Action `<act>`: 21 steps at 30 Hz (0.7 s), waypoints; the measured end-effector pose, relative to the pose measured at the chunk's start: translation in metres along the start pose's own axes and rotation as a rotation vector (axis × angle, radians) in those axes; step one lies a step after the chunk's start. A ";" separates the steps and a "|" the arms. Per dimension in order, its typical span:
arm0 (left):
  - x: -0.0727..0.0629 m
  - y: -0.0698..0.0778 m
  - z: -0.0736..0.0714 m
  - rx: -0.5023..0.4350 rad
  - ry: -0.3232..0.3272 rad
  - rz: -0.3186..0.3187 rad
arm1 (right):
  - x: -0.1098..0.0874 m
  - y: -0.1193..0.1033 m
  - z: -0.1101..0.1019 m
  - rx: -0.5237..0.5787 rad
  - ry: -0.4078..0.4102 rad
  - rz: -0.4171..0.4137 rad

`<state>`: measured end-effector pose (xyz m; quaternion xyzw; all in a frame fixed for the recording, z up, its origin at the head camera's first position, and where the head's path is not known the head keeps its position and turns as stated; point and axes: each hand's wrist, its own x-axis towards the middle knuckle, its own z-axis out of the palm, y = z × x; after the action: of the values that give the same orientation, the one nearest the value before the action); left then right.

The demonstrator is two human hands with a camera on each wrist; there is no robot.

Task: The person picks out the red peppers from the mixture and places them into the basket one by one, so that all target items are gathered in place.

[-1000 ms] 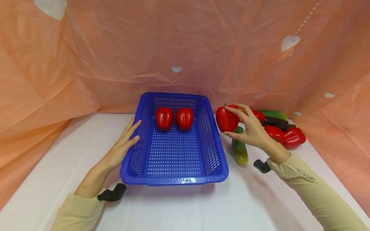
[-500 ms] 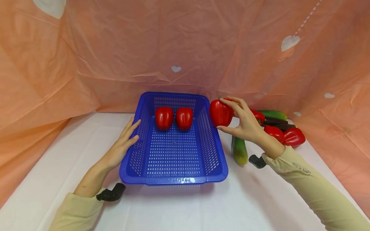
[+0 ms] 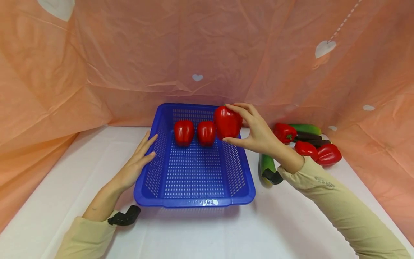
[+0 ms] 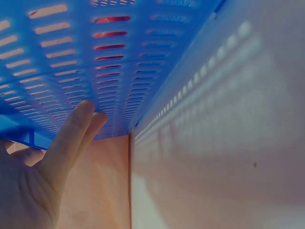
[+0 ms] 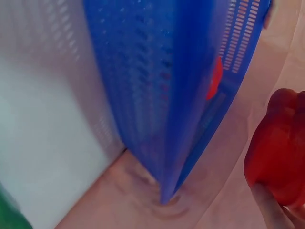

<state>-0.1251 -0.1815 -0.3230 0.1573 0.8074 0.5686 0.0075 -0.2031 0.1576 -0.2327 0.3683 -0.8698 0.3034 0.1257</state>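
Observation:
My right hand (image 3: 255,131) pinches a red bell pepper (image 3: 228,123) between thumb and fingers, over the right rim of the blue basket (image 3: 194,202). In the right wrist view that pepper (image 5: 279,148) shows at the right edge, beside the basket's back corner. Two red bell peppers lie side by side at the back inside the basket, a left one (image 3: 184,132) and a right one (image 3: 206,133). My left hand (image 3: 134,167) rests against the basket's left side with its fingers extended. The left wrist view shows those fingers (image 4: 71,131) at the slotted basket wall.
Right of the basket lies a green cucumber (image 3: 267,163), partly covered by the right wrist's black strap. Farther right is a pile with several red bell peppers (image 3: 328,154), another cucumber (image 3: 305,128) and dark eggplants (image 3: 307,136). An orange cloth (image 3: 207,46) hangs behind the white table (image 3: 181,237).
My right hand has carried the red bell pepper leftward and slightly up, from beside the basket to over its right rim. My left hand and the basket stay in place.

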 end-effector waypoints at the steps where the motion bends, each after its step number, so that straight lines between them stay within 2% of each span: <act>1: 0.000 0.000 0.000 -0.002 0.000 0.002 | 0.001 -0.002 0.001 0.006 -0.003 -0.003; 6: -0.001 0.000 0.002 -0.004 -0.005 0.001 | 0.006 -0.008 0.007 0.042 -0.007 -0.012; 14: 0.001 0.001 0.005 -0.006 -0.007 0.004 | 0.016 -0.016 0.013 0.021 -0.068 0.038; 21: 0.001 0.000 0.005 -0.004 -0.003 0.003 | 0.029 -0.026 0.026 0.042 -0.091 0.021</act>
<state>-0.1252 -0.1762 -0.3243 0.1592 0.8060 0.5700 0.0084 -0.2043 0.1109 -0.2290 0.3750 -0.8719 0.3057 0.0753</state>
